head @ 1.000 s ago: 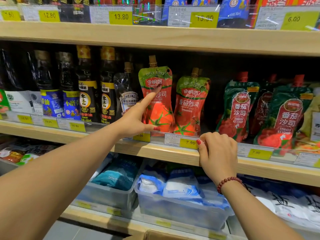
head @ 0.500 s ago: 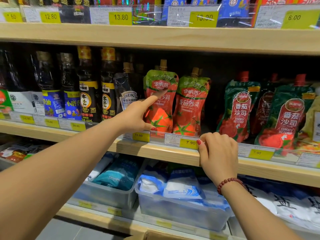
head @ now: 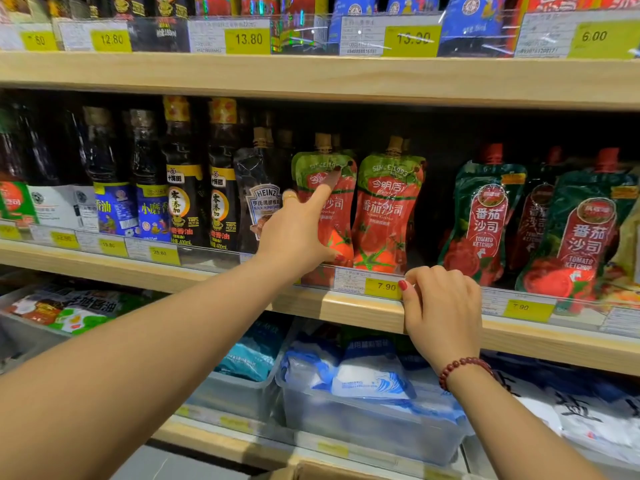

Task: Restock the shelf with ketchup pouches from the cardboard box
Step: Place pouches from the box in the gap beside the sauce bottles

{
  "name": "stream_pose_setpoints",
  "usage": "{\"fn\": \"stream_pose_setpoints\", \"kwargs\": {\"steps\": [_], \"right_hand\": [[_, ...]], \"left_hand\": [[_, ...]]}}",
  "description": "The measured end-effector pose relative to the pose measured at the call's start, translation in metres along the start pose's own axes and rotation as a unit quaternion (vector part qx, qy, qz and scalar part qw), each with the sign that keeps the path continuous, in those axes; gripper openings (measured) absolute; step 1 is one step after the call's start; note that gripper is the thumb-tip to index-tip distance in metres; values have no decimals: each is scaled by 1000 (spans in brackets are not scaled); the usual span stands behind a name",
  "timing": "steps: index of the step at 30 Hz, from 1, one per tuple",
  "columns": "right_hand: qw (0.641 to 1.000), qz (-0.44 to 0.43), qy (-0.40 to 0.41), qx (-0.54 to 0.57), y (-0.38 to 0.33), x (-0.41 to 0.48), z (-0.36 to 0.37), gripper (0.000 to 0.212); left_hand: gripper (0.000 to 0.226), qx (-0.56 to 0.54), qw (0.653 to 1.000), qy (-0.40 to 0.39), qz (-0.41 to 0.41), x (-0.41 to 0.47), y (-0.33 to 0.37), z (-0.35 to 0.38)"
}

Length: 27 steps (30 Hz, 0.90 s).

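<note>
Two red-and-green ketchup pouches stand side by side on the middle shelf. My left hand rests on the left pouch, index finger stretched up its front and thumb at its lower edge; the other fingers are folded at its left side. The right pouch stands free, touching the first. My right hand curls its fingers over the shelf's front rail just right of the 7.90 price tag. A corner of the cardboard box shows at the bottom edge; its contents are hidden.
A dark Heinz pouch and tall dark sauce bottles stand left of the pouches. Dark-green ketchup pouches fill the right. A dark gap lies between the two pouch groups. Clear bins of blue-white bags sit on the shelf below.
The left pouch has shifted right and stands straighter against its neighbour. My left index finger has slid higher up its front. My right hand has stayed on the rail.
</note>
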State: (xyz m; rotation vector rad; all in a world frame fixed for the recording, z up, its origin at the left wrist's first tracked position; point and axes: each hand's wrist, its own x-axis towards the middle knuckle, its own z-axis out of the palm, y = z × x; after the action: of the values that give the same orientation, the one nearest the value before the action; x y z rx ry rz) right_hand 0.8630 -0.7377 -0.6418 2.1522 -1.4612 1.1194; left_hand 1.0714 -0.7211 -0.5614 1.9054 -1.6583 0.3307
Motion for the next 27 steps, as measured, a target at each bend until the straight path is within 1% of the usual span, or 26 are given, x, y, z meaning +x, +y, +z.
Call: {"fn": "stream_pose_setpoints", "kwargs": {"steps": [2, 4, 7, 11, 14, 17, 20, 24, 27], "right_hand": [[1000, 0, -1, 2, 0, 0, 0, 10], [1000, -2, -1, 7, 0, 0, -1, 9], [1000, -2, -1, 12, 0, 0, 0, 10], [1000, -2, 2, 15, 1, 0, 0, 10], [1000, -4, 3, 15, 1, 0, 1, 10], [1000, -4, 7, 23, 1, 0, 1, 9], [1000, -6, 8, 18, 2, -1, 2, 8], [1000, -8, 17, 16, 2, -1, 3, 8], [1000, -7, 19, 13, 2, -1, 3, 8]], "left_hand": [[95, 8, 1000, -3, -19, -1, 1, 5], [95, -18, 999, -5, -32, 0, 1, 7], [95, -58, 998, -5, -31, 1, 0, 9], [104, -65, 997, -11, -36, 3, -1, 12], [99, -68, 997, -9, -47, 6, -2, 15], [114, -60, 997, -6, -50, 8, -3, 18], [117, -56, 997, -7, -57, 10, -2, 18], [116, -53, 996, -31, -60, 12, -2, 17], [122, -57, 996, -35, -57, 14, -1, 17]]}}
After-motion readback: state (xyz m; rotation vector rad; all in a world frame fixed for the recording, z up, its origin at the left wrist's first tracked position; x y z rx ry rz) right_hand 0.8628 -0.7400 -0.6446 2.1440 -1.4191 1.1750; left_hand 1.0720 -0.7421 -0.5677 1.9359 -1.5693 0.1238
